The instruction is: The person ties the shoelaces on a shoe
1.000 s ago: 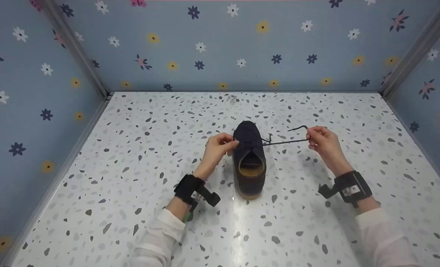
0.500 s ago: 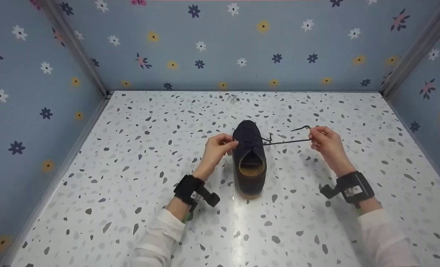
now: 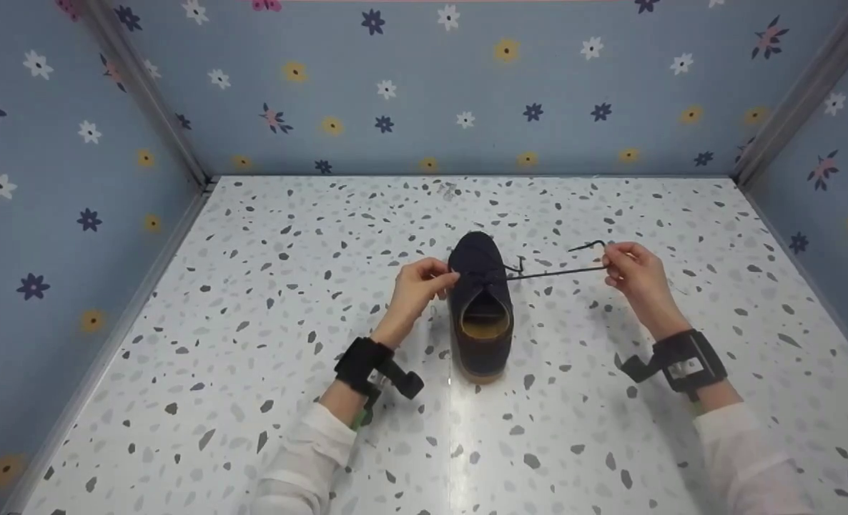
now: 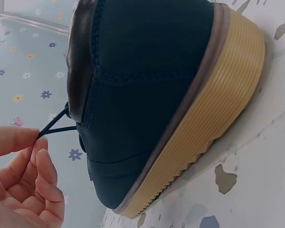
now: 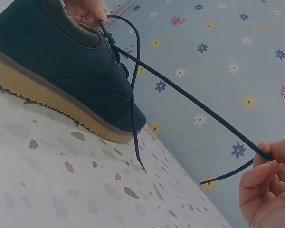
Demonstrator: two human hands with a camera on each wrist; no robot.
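A dark navy lace-up shoe [image 3: 476, 250] with a tan ridged sole [image 4: 218, 95] stands upright on the tabletop, toe pointing away. At its left side, my left hand [image 3: 418, 286] pinches a bight of shoelace [image 4: 54, 129] between thumb and forefinger, close to the knot. My right hand [image 3: 635, 275], out to the right, pinches the other length of shoelace [image 5: 194, 100], which runs taut from the knot. A short tail [image 5: 232, 173] sticks out past those fingertips. From the left hand's bight, a loose lace end [image 5: 134, 109] droops over the shoe's right side, its tip near the tabletop.
White speckled tabletop [image 3: 309, 236] lies under the shoe. Blue flower-patterned panels [image 3: 424, 93] rise at the back and both sides. Each wrist wears a black strap [image 3: 365, 363] with a small mount that juts inward.
My right hand has drawn a little farther right, and the taut stretch of shoelace between it and the shoe has grown longer. My left hand and the shoe stay in place.
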